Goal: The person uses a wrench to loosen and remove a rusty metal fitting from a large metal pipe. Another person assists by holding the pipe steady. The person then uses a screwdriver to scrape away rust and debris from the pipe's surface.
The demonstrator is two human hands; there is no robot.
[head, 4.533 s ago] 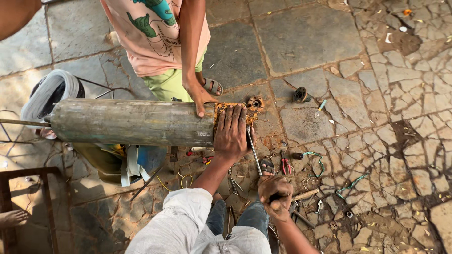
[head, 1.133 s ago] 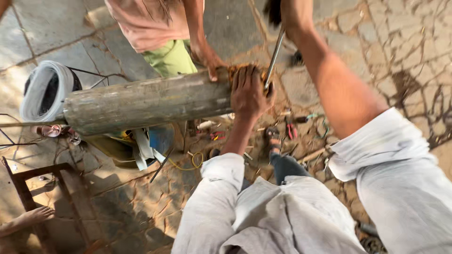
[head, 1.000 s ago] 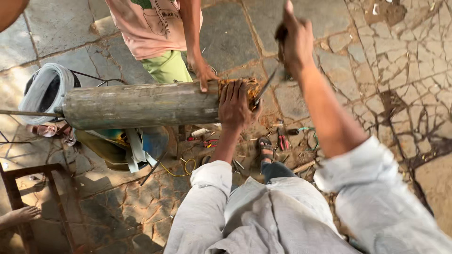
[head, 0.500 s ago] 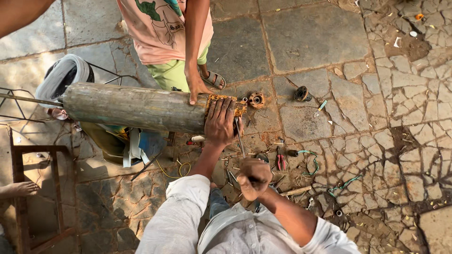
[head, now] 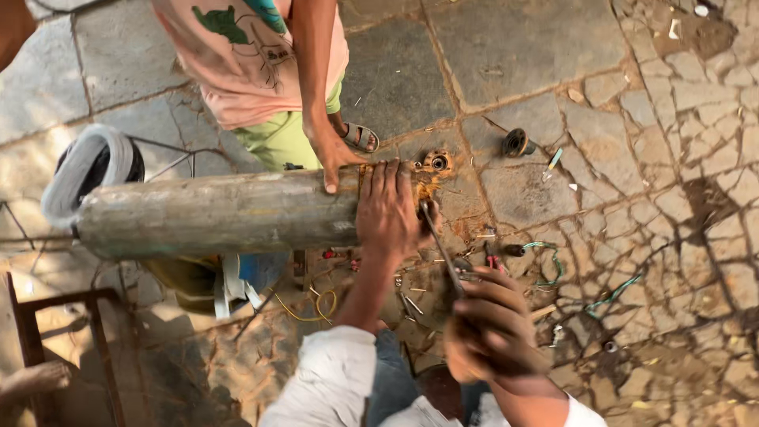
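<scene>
Head view: long grey metal cylinder (head: 213, 213) lying horizontal above stone floor (head: 522, 47), rusty orange end pointing right. Left hand (head: 387, 209) spread flat, palm pressed on cylinder's right end. Right hand (head: 490, 328) fisted around handle of slim metal tool (head: 441, 249), tip angled up against rusty end, just beside left hand. Co-worker's hand (head: 336, 154) resting on cylinder top, touching it beside left hand. Small round fitting (head: 516, 142) on floor, well apart. Loose wires (head: 545, 261) near right hand.
</scene>
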